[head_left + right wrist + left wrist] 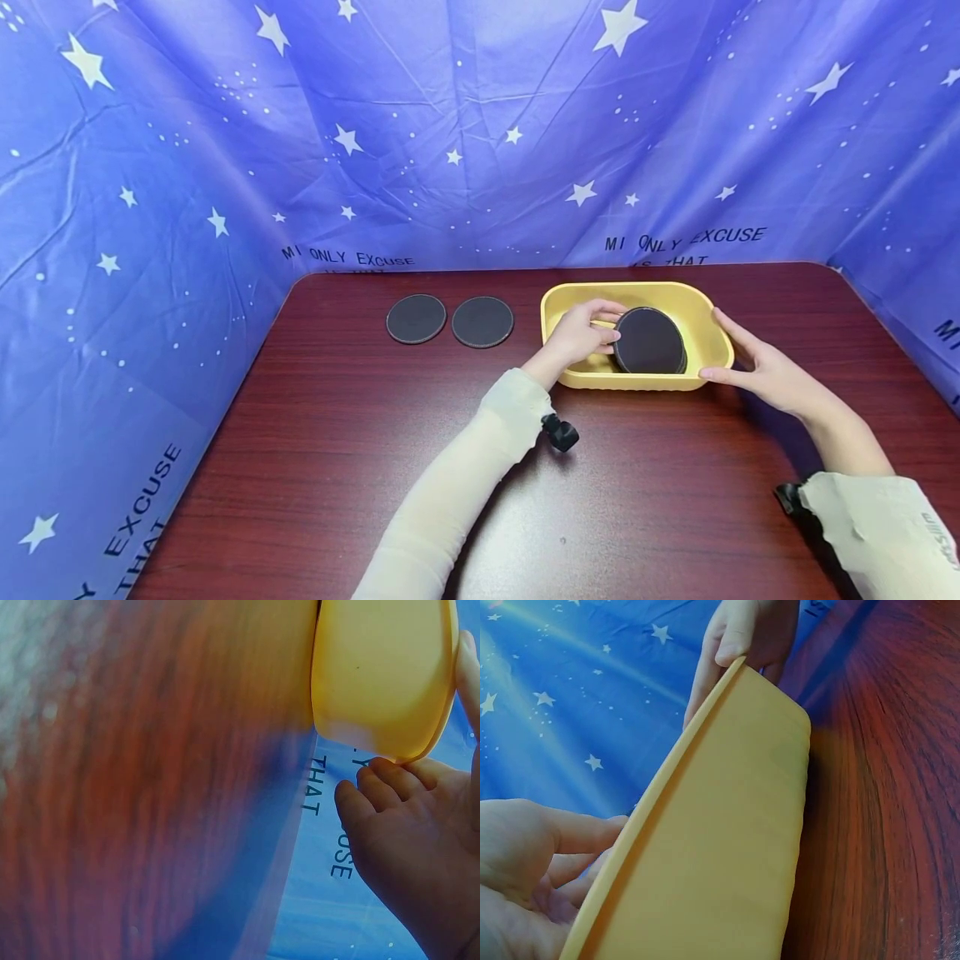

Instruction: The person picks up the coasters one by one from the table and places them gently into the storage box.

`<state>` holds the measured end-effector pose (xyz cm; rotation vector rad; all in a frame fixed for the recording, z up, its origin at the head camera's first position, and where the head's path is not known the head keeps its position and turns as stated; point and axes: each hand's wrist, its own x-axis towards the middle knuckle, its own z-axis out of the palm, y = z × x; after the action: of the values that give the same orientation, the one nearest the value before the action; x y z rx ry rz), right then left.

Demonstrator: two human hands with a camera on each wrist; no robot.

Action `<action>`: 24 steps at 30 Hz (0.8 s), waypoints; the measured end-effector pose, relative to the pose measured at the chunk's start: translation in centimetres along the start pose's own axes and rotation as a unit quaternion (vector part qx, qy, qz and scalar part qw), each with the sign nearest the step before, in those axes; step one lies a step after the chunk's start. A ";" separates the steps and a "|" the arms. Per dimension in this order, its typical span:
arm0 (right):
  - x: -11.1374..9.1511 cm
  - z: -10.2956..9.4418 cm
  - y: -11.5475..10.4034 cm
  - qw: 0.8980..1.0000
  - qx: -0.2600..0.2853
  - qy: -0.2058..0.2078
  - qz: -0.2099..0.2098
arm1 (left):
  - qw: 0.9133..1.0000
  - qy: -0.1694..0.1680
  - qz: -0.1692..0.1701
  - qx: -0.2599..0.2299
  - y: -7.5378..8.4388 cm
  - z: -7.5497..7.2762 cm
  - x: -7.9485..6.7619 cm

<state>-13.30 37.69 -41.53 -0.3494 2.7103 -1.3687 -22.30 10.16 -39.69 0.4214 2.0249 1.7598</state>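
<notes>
A yellow plastic bin (570, 380) sits toward the back right of the table. Inside it, a round black coaster (649, 342) leans up, with a second edge showing along its lower right. My left hand (581, 333) reaches over the bin's left end and pinches the coaster's left edge between thumb and fingers. In the left wrist view the bin wall hides the coaster, and only part of that hand (525, 870) shows. My right hand (780, 375) grips the bin's right end, thumb on the front rim and fingers along the outside (420, 817).
Two more black coasters, one on the left (416, 318) and one on the right (483, 322), lie flat side by side, left of the bin. The dark red wooden table (360, 467) is bordered by a blue star-printed cloth (450, 108) behind and at both sides.
</notes>
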 end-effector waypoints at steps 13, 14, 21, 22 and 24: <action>0.0 0.1 0.0 1.000 0.002 -0.002 0.003 | 0.997 0.009 -0.010 0.078 -0.1 0.0 -0.2; 0.0 0.1 0.0 1.000 0.002 -0.003 0.004 | 0.996 0.011 -0.008 0.092 0.0 0.0 -0.2; 0.0 0.0 0.0 1.000 -0.001 -0.003 0.008 | 0.989 0.020 0.007 0.145 -0.2 -0.1 -0.2; 0.0 0.0 -0.1 1.000 -0.001 -0.003 0.011 | 0.989 0.020 0.010 0.145 -0.2 -0.1 -0.2; 0.0 0.0 -0.1 1.000 -0.001 -0.003 0.010 | 0.990 0.018 0.015 0.138 -0.3 -0.2 -0.1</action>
<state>-13.24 37.60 -41.47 -0.3249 2.7039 -1.3572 -22.29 9.90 -40.01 0.5097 2.3072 1.5170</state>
